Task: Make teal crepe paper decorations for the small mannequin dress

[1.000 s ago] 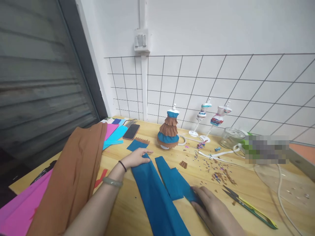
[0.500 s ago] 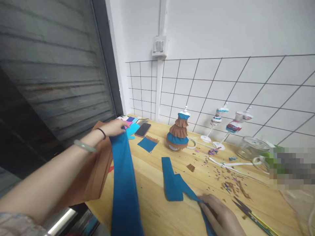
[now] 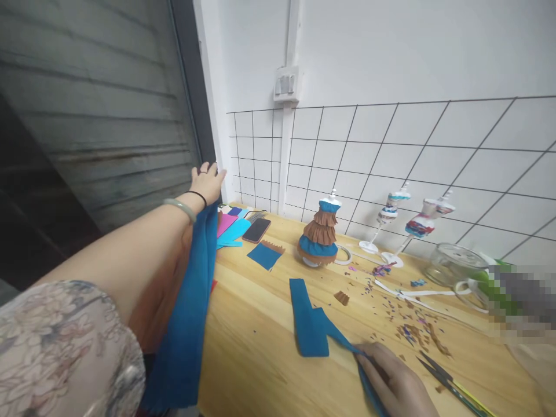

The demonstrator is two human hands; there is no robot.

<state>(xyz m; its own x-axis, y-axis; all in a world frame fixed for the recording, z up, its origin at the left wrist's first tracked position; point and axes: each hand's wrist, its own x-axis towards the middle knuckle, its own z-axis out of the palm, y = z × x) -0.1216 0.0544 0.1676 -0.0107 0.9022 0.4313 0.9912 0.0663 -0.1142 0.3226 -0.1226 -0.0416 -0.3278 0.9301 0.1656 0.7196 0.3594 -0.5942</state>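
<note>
My left hand is stretched out at the table's far left edge, fingers apart, beside the dark door frame. Below its wrist a long blue paper strip hangs down over the table's left side, with brown paper behind the arm. At the lower right my right hand pinches the narrow end of a blue cut piece that lies on the table. Scissors lie just right of that hand. A small dress form in blue and brown ruffles stands behind the blue piece.
A phone, a fringed blue square and coloured papers lie at the back left. Two white dress forms, a glass jar, white strips and paper scraps occupy the right. A wire grid lines the wall.
My left hand has moved up and away from the coloured papers, and its fingers have spread. The long blue strip has shifted left and down. My right hand keeps its pinch on the cut piece.
</note>
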